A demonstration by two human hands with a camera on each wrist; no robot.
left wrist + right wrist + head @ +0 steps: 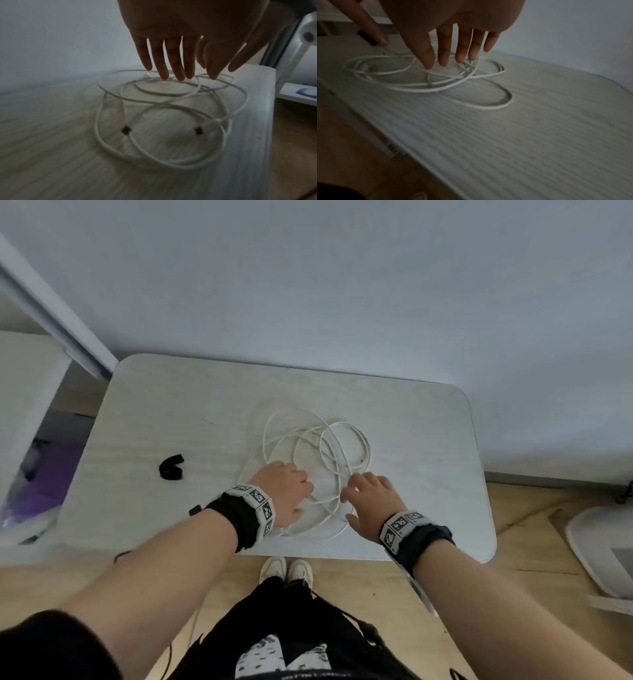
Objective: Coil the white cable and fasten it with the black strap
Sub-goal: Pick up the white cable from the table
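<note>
The white cable [318,446] lies in several loose, overlapping loops in the middle of the pale table [428,440]. My left hand [287,491] hovers over the loops' near-left part with straight, spread fingers; in the left wrist view the fingertips [164,75] touch or nearly touch the cable [163,108], whose two connector ends [126,130] [198,131] lie inside the loops. Over the near-right part my right hand [368,494] is also flat, its fingers [443,54] just above the cable [428,81]. Neither hand holds anything. The black strap [171,467] lies curled to the left, apart from both hands.
A white shelf unit [30,412] with purple items stands left of the table. A white object [599,549] sits on the wooden floor at the right. The wall runs along the table's far edge. My shoes [286,568] are by the front edge.
</note>
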